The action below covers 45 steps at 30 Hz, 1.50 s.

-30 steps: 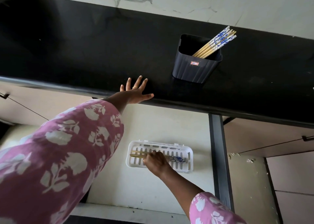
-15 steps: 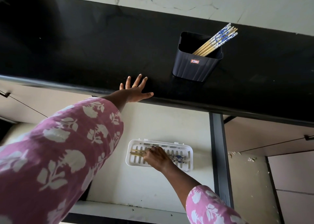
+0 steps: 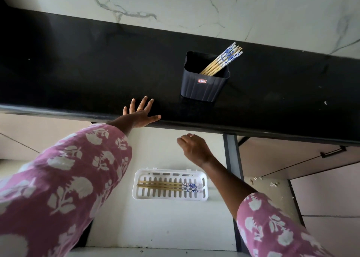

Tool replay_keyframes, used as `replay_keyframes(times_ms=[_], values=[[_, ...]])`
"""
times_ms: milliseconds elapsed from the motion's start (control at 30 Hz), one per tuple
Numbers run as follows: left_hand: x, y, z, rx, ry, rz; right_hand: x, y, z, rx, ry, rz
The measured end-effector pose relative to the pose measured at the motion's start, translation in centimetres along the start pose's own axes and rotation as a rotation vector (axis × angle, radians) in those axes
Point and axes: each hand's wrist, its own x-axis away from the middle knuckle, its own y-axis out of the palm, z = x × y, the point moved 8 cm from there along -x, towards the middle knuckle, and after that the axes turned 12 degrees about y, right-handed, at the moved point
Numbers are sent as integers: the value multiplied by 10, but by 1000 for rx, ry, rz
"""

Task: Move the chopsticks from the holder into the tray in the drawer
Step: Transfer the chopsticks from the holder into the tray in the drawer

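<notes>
Up from the tray [image 3: 202, 176] comes the right hand [image 3: 191, 149], which a second ago was down among the slats; now it is hanging in the air over the open drawer [image 3: 161, 223], just below the bench [image 3: 97, 62] edge, fingers loosely curled and holding nothing. Left behind in the white tray are chopsticks [image 3: 167, 185], lying flat and side by side along its length, blue-patterned ends to the right. The left hand [image 3: 139, 113] is staying spread flat on the black bench edge, fingers fanned. More chopsticks are leaning in the dark holder [image 3: 202, 86], which is standing on the bench, well apart from both hands.
</notes>
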Motion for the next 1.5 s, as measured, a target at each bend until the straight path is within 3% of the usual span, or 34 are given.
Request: replay_keyframes(times_ms=[200, 433, 533, 733, 867, 1067, 1233, 1500], values=[[0, 0, 0, 12, -13, 3, -43, -69, 60, 51, 96, 389], [-2, 0, -1, 23, -12, -5, -93, -135, 147, -75, 531, 686], [-4, 0, -1, 23, -7, -11, -114, -136, 174, -75, 634, 596], [-6, 1, -3, 31, -1, -23, -167, -100, 182, 76, 298, -19], [-7, 1, -4, 34, 0, -25, -183, -98, 167, 257, 151, -158], [-7, 1, -3, 33, 10, -37, -179, -95, 166, 318, 97, -155], [-7, 0, -3, 38, 13, -32, -167, -104, 194, -8, 424, 84], [-7, 1, -3, 33, 12, -30, -147, -128, 234, -178, 984, 370]])
